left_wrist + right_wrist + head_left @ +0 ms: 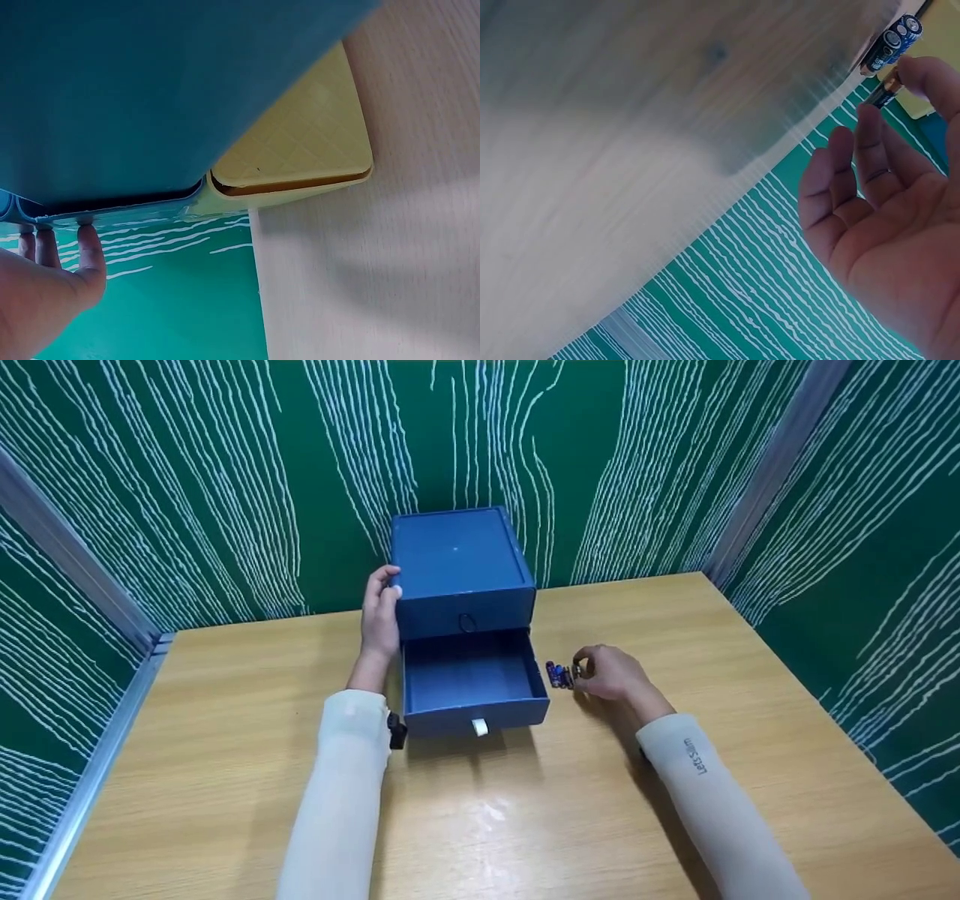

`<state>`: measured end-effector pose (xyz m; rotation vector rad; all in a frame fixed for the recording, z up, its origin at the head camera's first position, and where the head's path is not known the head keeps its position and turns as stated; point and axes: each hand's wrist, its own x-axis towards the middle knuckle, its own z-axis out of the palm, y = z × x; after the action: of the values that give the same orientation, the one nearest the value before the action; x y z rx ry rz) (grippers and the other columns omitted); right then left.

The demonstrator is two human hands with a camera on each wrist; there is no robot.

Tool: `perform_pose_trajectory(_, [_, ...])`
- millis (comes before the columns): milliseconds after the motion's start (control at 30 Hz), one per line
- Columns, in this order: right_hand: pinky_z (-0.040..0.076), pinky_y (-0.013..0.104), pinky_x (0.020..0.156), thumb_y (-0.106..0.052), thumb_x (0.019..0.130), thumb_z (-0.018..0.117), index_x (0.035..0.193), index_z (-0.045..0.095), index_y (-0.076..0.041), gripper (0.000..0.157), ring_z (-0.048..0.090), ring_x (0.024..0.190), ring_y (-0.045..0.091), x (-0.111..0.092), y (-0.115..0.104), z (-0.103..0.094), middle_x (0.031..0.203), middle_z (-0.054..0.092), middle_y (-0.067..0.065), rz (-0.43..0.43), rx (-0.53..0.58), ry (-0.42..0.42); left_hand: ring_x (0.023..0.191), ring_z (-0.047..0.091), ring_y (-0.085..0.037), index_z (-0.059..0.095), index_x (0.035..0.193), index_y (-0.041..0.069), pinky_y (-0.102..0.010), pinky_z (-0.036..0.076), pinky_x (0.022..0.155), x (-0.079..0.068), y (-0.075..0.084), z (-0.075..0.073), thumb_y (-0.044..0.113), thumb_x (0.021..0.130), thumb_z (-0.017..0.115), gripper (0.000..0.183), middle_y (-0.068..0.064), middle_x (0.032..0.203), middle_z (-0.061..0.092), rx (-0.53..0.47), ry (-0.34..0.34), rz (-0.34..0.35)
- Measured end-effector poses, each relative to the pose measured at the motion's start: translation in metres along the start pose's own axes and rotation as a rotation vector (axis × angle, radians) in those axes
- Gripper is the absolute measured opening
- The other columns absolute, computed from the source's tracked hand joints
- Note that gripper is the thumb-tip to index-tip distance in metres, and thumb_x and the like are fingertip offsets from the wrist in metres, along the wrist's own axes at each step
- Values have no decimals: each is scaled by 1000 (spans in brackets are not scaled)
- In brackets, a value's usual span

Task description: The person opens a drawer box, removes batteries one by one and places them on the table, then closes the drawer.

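Note:
A blue drawer unit (457, 555) stands near the back wall, its top drawer closed and the blue drawer (472, 675) below pulled out, with nothing visible inside. My left hand (381, 611) rests against the unit's left side; in the left wrist view its fingers (90, 251) touch the unit's edge. Right of the pulled-out drawer, my right hand (611, 673) pinches a small battery (885, 90) with dark and copper-coloured parts between thumb and index finger. Several more batteries (557, 675) lie together on the table beside those fingertips.
Below the blue part of the unit is a yellow tier (300, 127), seen from the side, standing on the wooden table (225, 750). A white tab (480, 727) sticks out from the open drawer's front. Green panels (585, 450) with white lines enclose the table's back and sides.

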<state>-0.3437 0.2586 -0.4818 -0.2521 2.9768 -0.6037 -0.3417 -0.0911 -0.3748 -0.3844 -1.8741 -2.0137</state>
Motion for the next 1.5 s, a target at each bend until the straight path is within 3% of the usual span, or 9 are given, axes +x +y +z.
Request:
perform_pose_trajectory(333, [41,37,71,-21,70,65,111,56,-12,43,51,78,22,-2,1,3,89,58,7,-22,-29,7,114,35,-13,44,117,5,-28,25,96,7,-18,-2,10,87,34,33,-7,126,41,24,26,-11])
perform_pose_trajectory(633, [43,39,74,-19,71,64,113,55,-10,44,54,80,23,1,0,2,93,59,8,-21,-29,-26,116,32,-18,40,119,-2,-31,23,99,-1,6,3,9,85,32,37,-13,128,38,47,17,-14])
perform_pose_trajectory(767, [43,41,76,-19,72,64,114,55,-10,44,54,83,23,1,-1,2,95,59,8,-11,-23,-36,117,33,-19,40,120,-1,-33,23,99,0,6,2,9,86,32,37,-13,128,38,45,16,-15])
perform_pose_trajectory(1000, [42,43,80,-18,73,63,115,54,-10,43,54,86,24,1,-2,3,98,59,9,22,2,-60,117,34,-13,44,117,9,-32,23,100,8,-14,-2,12,87,33,32,-4,127,41,51,28,-21])
perform_pose_trajectory(1167, [43,41,76,-16,72,61,116,52,-8,45,53,82,24,1,-3,4,97,59,10,21,15,-70,115,35,-13,44,116,7,-29,25,98,9,-19,-2,11,86,33,32,-5,125,42,26,38,5])
perform_pose_trajectory(1267, [43,40,76,-16,71,61,115,53,-8,45,53,82,24,0,-3,4,98,59,10,27,15,-66,113,35,-14,44,116,4,-27,25,95,8,-17,-2,9,85,33,32,-8,124,42,10,32,10])
perform_pose_trajectory(1500, [43,40,75,-17,71,62,120,48,-11,52,52,82,25,-3,-2,0,98,57,11,54,52,-55,114,34,-18,40,117,-5,-26,25,94,-2,4,3,6,84,31,36,-16,125,40,24,38,5])
